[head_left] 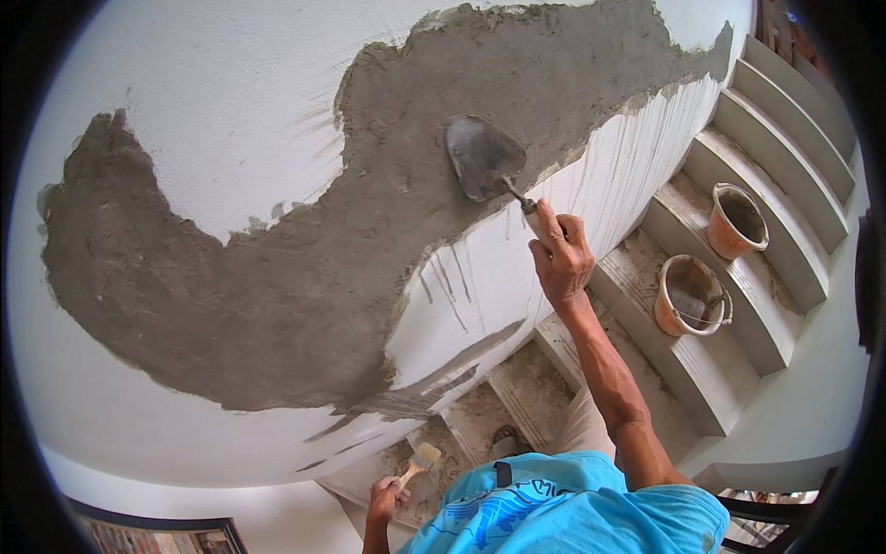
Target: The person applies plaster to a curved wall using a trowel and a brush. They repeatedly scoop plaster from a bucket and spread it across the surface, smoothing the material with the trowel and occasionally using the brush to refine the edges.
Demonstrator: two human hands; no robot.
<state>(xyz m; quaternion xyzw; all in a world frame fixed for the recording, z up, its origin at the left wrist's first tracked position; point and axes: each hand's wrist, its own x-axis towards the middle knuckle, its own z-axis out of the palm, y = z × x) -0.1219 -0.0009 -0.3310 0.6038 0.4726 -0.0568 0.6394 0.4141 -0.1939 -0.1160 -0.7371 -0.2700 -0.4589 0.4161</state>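
Note:
My right hand (561,251) is closed round the handle of a trowel (484,155). The trowel's wide metal blade lies against a large patch of wet grey mortar (277,277) spread over the white wall (249,102). Lower down, near the stairs, my left hand (389,497) grips a paintbrush (421,462) by its handle, its pale bristles pointing up and away from the wall. Grey drips and smears run down the white wall below the patch's lower edge.
Curving concrete stairs (711,369) climb to the right, their treads stained with mortar. Two orange buckets (736,222) with grey-crusted insides stand on separate steps right of my arm. My sandalled foot (506,439) is on a lower step. A dark-framed picture (161,531) shows at the lower left.

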